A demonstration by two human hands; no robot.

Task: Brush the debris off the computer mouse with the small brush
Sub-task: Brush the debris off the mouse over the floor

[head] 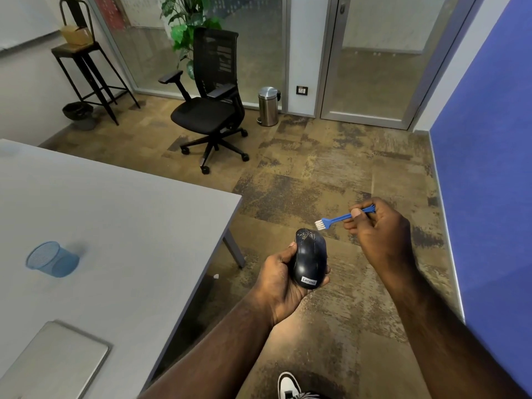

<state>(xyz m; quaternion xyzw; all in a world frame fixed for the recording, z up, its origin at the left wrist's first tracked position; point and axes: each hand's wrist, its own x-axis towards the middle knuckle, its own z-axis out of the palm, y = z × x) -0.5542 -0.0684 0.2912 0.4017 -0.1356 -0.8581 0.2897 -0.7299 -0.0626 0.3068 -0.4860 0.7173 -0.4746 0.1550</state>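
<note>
Black and speckled with pale debris at its far end, the computer mouse [310, 258] sits cupped in our left hand [280, 286], long axis pointing away from us, off the desk [115, 214]; our right hand [380, 231] pinches the small brush [342, 217], bristles aimed left, just beside the dusty nose and apart from it, so we judge a short leftward sweep comes next

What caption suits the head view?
Left hand cradles dusty black computer mouse; right hand poises small blue brush above it.
</note>
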